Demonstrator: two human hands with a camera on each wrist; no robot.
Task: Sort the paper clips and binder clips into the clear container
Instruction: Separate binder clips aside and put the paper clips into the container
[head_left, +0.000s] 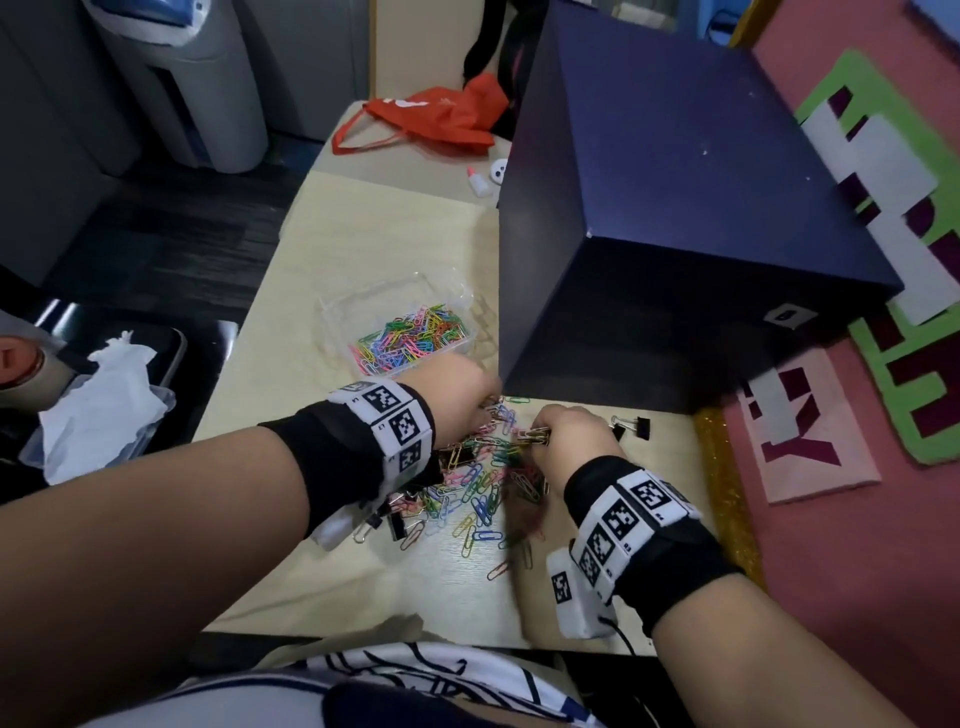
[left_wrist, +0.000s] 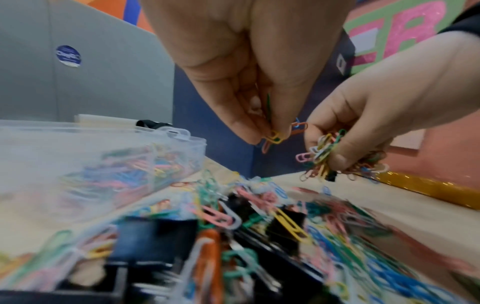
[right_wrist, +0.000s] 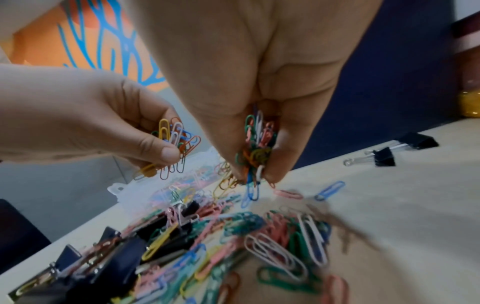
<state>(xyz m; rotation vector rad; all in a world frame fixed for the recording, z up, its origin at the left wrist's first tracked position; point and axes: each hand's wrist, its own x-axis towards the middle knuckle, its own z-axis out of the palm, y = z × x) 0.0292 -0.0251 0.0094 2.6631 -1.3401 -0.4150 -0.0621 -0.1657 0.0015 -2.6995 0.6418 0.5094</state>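
Note:
A clear container (head_left: 332, 312) half full of coloured paper clips stands on the wooden table (head_left: 363, 234). In front of it lies a mixed pile of paper clips (head_left: 483, 483) and black binder clips (head_left: 397, 522). My left hand (head_left: 475, 397) hovers over the pile's far edge and pinches a few paper clips (left_wrist: 275, 136). Just to its right, my right hand (head_left: 558, 431) grips a thick bunch of paper clips (right_wrist: 257, 152) above the pile. Two more binder clips (head_left: 631, 427) lie apart to the right. The container (left_wrist: 179, 135) is just left of both hands.
A big dark blue box (head_left: 675, 208) stands right behind the hands and beside the container. A red bag (head_left: 431, 119) and a small glue bottle (head_left: 480, 182) lie at the far end. A tissue box (head_left: 104, 405) sits off the table's left.

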